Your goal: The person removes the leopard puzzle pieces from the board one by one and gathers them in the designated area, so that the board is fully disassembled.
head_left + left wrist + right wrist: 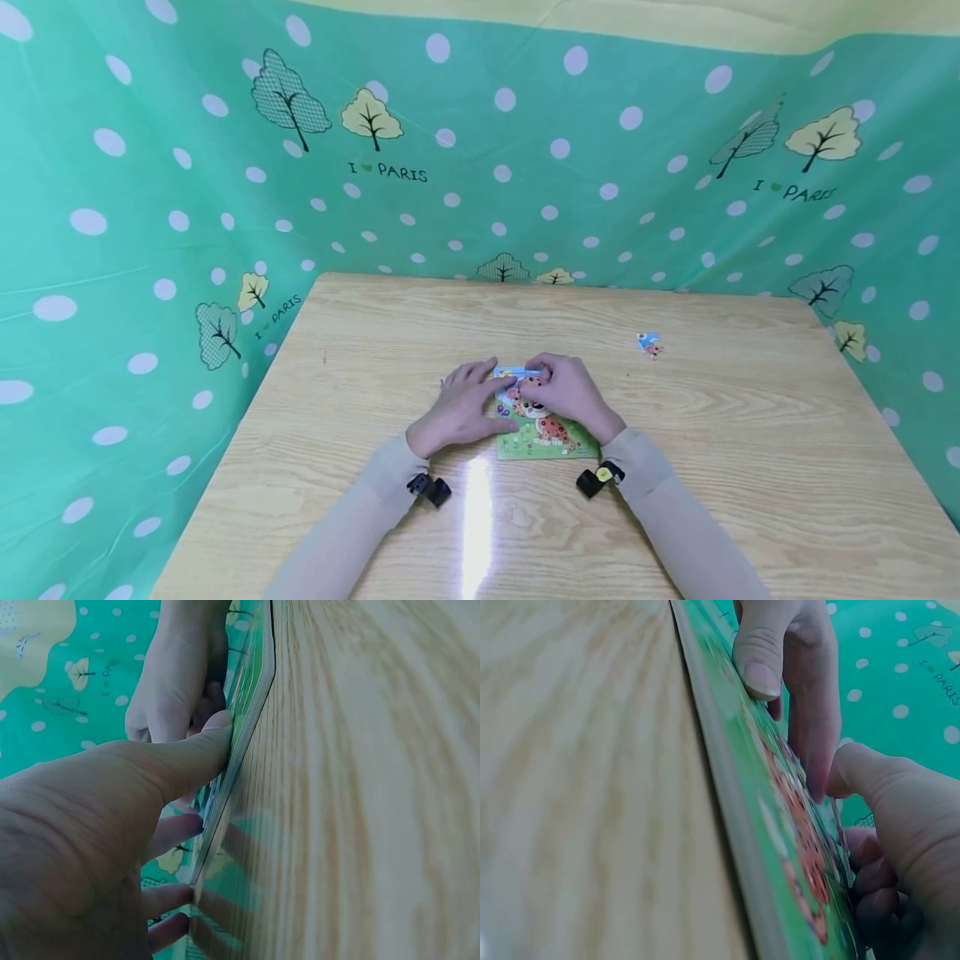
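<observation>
A flat jigsaw puzzle [517, 446] with a spotted red leopard on green grass lies on the table between the two hands. My left hand [467, 408] rests at the puzzle's left side, fingers spread, its thumb [217, 724] on the lower surface and its fingertips by the edge. Over the upper right part, my right hand [573, 390] has its fingers curled and pinches a thin puzzle piece [839, 829], tilted up from the board. Its fingers hide much of that piece in the head view.
A loose blue-and-red puzzle piece [649, 343] lies on the wooden table [720, 450], up and right of the hands. A green dotted cloth [525, 192] hangs behind the table and along its sides.
</observation>
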Demonstrator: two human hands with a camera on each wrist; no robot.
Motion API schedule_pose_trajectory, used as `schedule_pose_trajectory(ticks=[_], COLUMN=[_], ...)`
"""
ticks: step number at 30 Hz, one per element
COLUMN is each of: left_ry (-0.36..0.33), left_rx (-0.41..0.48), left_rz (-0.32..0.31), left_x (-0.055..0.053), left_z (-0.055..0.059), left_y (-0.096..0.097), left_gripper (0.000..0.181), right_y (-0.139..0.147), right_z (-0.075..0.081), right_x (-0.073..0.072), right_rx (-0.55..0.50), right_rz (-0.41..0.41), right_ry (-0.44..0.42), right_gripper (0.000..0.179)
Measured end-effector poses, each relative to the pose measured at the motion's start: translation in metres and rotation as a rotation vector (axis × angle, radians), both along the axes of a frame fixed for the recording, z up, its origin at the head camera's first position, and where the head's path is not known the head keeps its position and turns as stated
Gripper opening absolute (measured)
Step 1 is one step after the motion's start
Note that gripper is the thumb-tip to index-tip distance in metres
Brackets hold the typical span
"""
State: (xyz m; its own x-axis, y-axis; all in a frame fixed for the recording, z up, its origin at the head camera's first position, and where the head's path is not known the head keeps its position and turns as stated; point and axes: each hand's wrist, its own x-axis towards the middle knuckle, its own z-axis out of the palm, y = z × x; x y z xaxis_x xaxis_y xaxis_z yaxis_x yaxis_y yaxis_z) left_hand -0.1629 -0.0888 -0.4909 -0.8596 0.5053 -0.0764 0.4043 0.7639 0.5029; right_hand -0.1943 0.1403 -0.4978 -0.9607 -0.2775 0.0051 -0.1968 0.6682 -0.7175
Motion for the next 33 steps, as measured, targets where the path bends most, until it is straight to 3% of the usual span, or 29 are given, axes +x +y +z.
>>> schedule_pose_trajectory(ticks=[6, 15, 22, 33], left_ry=[-0.015, -0.007, -0.003, -0.007], left_rx=[0.007, 0.002, -0.004, -0.002], left_rz=[-0.006, -0.006, -0.005, -0.006], left_x=[0.000, 0.000, 0.000, 0.000], left_z=[0.002, 0.004, 0.003, 0.003], left_y=[0.000, 0.000, 0.000, 0.000], left_gripper=[0.078, 0.079, 0.079, 0.079], right_y=[0.005, 0.015, 0.025, 0.028], right_z=[0.000, 0.010, 0.012, 0.010], right_x=[-0.002, -0.002, -0.003, -0.006], right_rx=[-0.014, 0.046, -0.005, -0.045], right_rz=[0.019, 0.135, 0.218, 0.220], right_ry=[-0.024, -0.042, -0.095, -0.121], right_gripper=[0.041, 0.053, 0.057, 0.053])
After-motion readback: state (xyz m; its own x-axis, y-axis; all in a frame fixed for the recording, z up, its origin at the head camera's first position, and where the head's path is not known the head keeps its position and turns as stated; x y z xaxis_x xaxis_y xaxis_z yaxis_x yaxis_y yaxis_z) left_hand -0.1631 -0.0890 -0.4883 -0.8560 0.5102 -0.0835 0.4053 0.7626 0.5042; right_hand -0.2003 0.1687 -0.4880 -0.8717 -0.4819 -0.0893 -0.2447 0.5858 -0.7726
